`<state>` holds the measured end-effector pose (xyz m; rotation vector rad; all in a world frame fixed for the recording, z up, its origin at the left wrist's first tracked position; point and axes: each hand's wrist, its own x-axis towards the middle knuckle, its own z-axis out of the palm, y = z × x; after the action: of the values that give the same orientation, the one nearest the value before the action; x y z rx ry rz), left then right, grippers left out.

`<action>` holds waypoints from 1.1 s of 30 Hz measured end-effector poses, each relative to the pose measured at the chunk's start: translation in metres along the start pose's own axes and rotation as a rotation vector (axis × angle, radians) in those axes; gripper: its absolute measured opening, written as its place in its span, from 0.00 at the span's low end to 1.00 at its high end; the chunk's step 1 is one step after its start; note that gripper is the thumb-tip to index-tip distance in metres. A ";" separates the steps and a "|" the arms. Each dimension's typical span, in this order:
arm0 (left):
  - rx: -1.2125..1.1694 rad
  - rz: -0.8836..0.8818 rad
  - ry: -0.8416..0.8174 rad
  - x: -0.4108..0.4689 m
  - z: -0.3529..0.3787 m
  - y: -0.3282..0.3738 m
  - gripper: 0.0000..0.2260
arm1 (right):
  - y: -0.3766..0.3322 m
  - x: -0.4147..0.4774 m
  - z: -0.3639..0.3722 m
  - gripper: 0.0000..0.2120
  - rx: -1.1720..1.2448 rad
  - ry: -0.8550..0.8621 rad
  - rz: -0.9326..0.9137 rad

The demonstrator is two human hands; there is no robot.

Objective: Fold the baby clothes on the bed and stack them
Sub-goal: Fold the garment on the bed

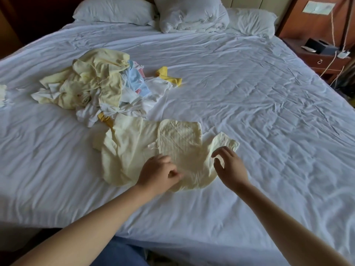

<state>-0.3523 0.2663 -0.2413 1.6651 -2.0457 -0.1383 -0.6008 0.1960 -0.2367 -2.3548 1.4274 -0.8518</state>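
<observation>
With left hand [159, 173] pinching the yellow garment [130, 146] flat near the front edge of the bed [249, 112], right hand [228, 167] spread open over its sleeve, seemingly poised to fold it inward.

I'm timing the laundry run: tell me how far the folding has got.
Done: no folded stack shows on the bed. In hand: one pale yellow garment lies spread out, left hand gripping it, right hand open over its sleeve. Left: the whole jumbled pile behind it.

No legible text anywhere
</observation>
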 end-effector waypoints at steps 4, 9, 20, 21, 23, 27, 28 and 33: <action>0.054 -0.082 -0.152 -0.011 0.001 0.017 0.19 | 0.009 -0.010 -0.011 0.19 -0.167 -0.303 0.024; -0.048 -0.101 -0.163 -0.014 -0.003 0.027 0.13 | 0.008 -0.011 -0.017 0.16 -0.301 -0.333 -0.011; -0.065 0.080 -0.272 -0.023 -0.017 0.029 0.06 | 0.010 -0.013 -0.022 0.06 -0.268 -0.287 -0.001; -0.054 0.060 -0.299 -0.022 -0.018 0.030 0.06 | 0.011 -0.015 -0.025 0.06 -0.298 -0.278 -0.004; -0.029 0.039 -0.324 -0.019 -0.018 0.031 0.06 | 0.013 -0.017 -0.030 0.09 -0.442 -0.275 -0.046; 0.064 0.062 -0.403 -0.009 -0.020 0.038 0.05 | -0.001 -0.021 -0.036 0.11 -0.674 -0.385 -0.029; 0.092 0.067 -0.433 -0.005 -0.020 0.041 0.05 | -0.004 -0.022 -0.037 0.11 -0.709 -0.409 -0.014; 0.178 0.101 -0.493 0.005 -0.016 0.049 0.08 | 0.003 -0.030 -0.045 0.12 -0.741 -0.444 0.012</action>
<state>-0.3898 0.2770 -0.2074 1.7574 -2.5647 -0.3739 -0.6405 0.2246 -0.2127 -2.7639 1.7327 0.2804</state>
